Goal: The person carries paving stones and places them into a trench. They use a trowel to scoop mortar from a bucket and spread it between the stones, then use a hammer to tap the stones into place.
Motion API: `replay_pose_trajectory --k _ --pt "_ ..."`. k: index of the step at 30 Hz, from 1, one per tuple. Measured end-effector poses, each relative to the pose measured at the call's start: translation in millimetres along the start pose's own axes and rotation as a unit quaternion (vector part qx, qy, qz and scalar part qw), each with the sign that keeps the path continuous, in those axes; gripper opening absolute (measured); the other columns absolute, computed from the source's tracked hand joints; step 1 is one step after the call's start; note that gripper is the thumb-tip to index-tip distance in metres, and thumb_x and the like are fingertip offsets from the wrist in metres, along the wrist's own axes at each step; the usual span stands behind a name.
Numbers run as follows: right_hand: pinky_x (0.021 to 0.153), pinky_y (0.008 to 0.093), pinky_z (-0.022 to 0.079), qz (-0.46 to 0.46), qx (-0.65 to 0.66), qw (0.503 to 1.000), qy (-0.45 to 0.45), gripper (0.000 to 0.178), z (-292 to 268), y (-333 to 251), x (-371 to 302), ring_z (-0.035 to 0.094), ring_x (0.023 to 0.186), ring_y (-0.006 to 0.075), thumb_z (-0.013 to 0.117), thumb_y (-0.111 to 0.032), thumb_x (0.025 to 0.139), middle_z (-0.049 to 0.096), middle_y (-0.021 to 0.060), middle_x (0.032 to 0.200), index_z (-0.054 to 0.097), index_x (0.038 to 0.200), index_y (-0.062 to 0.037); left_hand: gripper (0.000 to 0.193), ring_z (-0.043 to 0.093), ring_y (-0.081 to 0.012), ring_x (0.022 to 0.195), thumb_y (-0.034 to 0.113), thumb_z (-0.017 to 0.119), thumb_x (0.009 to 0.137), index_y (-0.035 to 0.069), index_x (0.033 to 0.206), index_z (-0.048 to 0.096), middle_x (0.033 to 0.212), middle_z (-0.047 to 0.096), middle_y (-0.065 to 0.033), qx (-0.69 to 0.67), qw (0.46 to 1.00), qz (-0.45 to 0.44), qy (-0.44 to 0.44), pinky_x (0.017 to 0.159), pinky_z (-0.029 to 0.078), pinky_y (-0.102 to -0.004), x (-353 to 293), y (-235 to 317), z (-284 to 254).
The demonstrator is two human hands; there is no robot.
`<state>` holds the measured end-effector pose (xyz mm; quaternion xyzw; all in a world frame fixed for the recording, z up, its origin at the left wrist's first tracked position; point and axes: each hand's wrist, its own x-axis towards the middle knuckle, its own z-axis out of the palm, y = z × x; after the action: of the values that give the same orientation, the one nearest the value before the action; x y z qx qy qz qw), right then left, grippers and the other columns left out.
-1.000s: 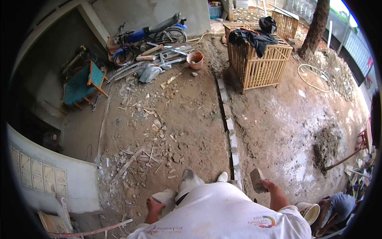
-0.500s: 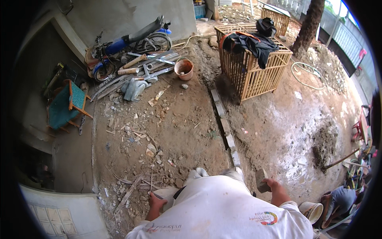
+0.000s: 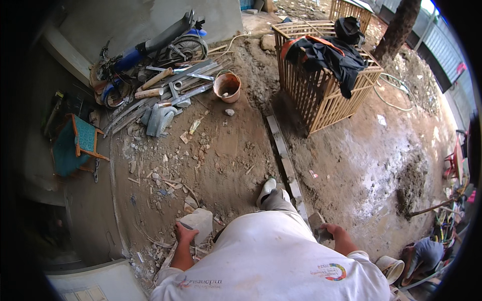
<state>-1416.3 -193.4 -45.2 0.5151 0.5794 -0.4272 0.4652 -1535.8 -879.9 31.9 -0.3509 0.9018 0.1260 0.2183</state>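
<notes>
My left hand [image 3: 185, 235] is closed on the edge of a pale grey concrete block [image 3: 202, 223], out over the rubble left of my body. On the other side my right hand [image 3: 337, 235] grips a second grey concrete block [image 3: 316, 220], partly hidden behind the fingers. A line of similar blocks [image 3: 287, 169] runs along a narrow trench in the dirt ahead, passing between the two hands. One light shoe [image 3: 267, 190] stands just left of that line.
A slatted bamboo cage [image 3: 326, 98] with dark clothing on it stands ahead right. An orange-brown bucket [image 3: 227, 88] sits by piled pipes and poles [image 3: 170, 88] and a blue motorbike [image 3: 133, 59]. A person [image 3: 426, 255] bends near a pale bucket [image 3: 389, 268] at lower right.
My body has moved forward and one shoe has come into view. The left block has swung outward and shows more fully; both hands keep their hold.
</notes>
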Motion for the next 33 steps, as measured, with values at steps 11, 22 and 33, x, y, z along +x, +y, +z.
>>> replay_pose_trajectory --k 11,22,33 --pt "0.068 0.0382 0.051 -0.137 -0.126 0.982 0.031 0.05 -58.6 -309.1 15.4 0.066 0.082 0.0236 0.071 -0.047 0.074 0.07 0.0091 0.099 0.073 0.105 -0.0084 0.109 0.042 -0.0407 0.126 0.033 0.087 0.047 0.0 0.135 0.031 0.134 0.043 -0.0256 0.009 0.999 -0.041 -0.016 0.108 0.037 -0.0439 68.5 131.0 -23.6" --pt "0.062 0.0385 0.049 -0.1 -0.069 0.992 -0.028 0.046 -43.9 -590.9 66.5 0.062 0.074 0.0229 0.066 -0.05 0.079 0.07 0.006 0.096 0.073 0.105 -0.013 0.104 0.042 -0.039 0.127 0.033 0.088 0.048 0.003 0.131 0.035 0.133 0.043 -0.0206 0.049 0.989 -0.039 -0.134 0.107 0.039 -0.0443 247.7 295.0 -24.6" --pt "0.085 0.0352 0.051 -0.101 -0.224 0.969 -0.028 0.078 12.3 -819.3 165.5 0.064 0.102 0.0271 0.072 -0.043 0.076 0.065 0.0151 0.117 0.05 0.131 0.0075 0.093 0.042 -0.0361 0.123 0.032 0.091 0.049 0.008 0.122 0.039 0.128 0.045 -0.0152 0.18 0.966 0.077 -0.17 0.101 0.043 -0.047 488.8 482.7 -13.2"
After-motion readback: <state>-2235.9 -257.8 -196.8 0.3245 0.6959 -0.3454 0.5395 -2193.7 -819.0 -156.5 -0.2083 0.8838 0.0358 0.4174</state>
